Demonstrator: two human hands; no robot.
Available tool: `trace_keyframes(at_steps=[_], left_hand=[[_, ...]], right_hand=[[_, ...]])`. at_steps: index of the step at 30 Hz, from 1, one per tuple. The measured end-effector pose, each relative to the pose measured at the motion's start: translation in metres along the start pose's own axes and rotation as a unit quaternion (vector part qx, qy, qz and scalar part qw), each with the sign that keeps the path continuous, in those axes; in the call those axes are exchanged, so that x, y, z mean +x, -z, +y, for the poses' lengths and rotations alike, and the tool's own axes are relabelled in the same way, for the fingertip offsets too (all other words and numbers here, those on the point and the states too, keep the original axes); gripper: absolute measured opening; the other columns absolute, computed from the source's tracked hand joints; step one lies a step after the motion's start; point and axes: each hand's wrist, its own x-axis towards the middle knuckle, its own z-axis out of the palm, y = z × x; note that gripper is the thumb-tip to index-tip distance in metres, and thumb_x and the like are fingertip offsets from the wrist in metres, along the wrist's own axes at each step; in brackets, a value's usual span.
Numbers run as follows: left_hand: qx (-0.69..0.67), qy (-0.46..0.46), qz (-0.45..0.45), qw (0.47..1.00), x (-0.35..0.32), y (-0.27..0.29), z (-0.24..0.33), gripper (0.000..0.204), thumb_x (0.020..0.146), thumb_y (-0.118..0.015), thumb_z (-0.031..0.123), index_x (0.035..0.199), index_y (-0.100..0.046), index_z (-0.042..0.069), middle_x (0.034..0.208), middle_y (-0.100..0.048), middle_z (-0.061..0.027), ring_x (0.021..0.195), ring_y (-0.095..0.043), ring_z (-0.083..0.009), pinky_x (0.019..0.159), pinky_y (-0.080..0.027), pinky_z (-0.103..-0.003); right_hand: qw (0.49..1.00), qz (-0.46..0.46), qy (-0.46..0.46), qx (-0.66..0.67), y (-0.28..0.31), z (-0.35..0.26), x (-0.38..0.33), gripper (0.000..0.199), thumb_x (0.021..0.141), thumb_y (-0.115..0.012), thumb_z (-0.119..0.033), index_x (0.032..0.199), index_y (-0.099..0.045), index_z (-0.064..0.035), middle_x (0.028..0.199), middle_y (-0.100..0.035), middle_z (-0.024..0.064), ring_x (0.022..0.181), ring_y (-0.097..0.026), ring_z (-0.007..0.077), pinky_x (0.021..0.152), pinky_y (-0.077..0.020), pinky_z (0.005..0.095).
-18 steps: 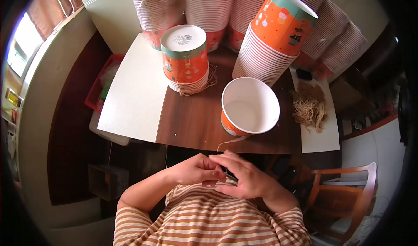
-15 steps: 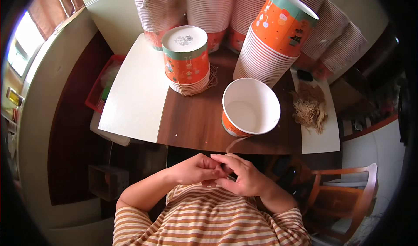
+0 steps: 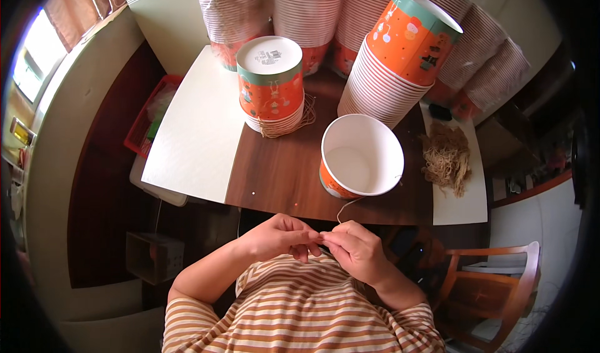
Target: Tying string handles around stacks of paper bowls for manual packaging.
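Observation:
A white-lined paper bucket with an orange outside stands open end up near the table's front edge. From it a thin string hangs over the edge to my hands. My right hand is closed, thumb against forefinger, on this string. My left hand meets it at the fingertips with thumb and forefinger pinched; what lies between them is too small to make out. The other fingers of my left hand are loosely curled. Both hands are held in front of my striped shirt, just off the table.
Upside-down buckets with loops of string round their rims stand behind to the left. A tall bucket stack leans behind to the right. Fibrous string lies at the table's right end. Plastic-wrapped stacks line the back; a wooden chair stands right.
My hands have drawn slightly apart, from overlapping fingers to meeting fingertips. The string between bucket and right hand has shifted and now hangs in a curve. The view has moved slightly.

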Motion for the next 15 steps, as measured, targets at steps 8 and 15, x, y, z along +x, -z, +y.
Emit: trace_keyframes(at_steps=[8, 15], left_hand=[[0.101, -0.066, 0.023, 0.992, 0.007, -0.006, -0.009, 0.018, 0.093, -0.058, 0.014, 0.094, -0.065, -0.003, 0.080, -0.065, -0.0044, 0.070, -0.061, -0.0093, 0.064, -0.052, -0.023], [0.160, -0.139, 0.041, 0.976, 0.005, -0.016, -0.004, 0.012, 0.088, -0.064, 0.009, 0.093, -0.066, -0.002, 0.082, -0.067, -0.0036, 0.073, -0.059, -0.0060, 0.065, -0.049, -0.022]], right_hand=[[1.000, 0.000, -0.008, -0.025, 0.005, 0.002, 0.001, 0.019, 0.074, -0.070, 0.001, 0.091, -0.064, -0.0035, 0.073, -0.058, 0.0074, 0.062, -0.060, 0.0222, 0.054, -0.0488, 0.0313], [0.999, -0.010, 0.032, -0.037, 0.013, 0.008, 0.000, 0.018, 0.074, -0.070, 0.000, 0.088, -0.060, -0.0049, 0.075, -0.057, 0.0068, 0.061, -0.060, 0.0223, 0.053, -0.0490, 0.0307]])
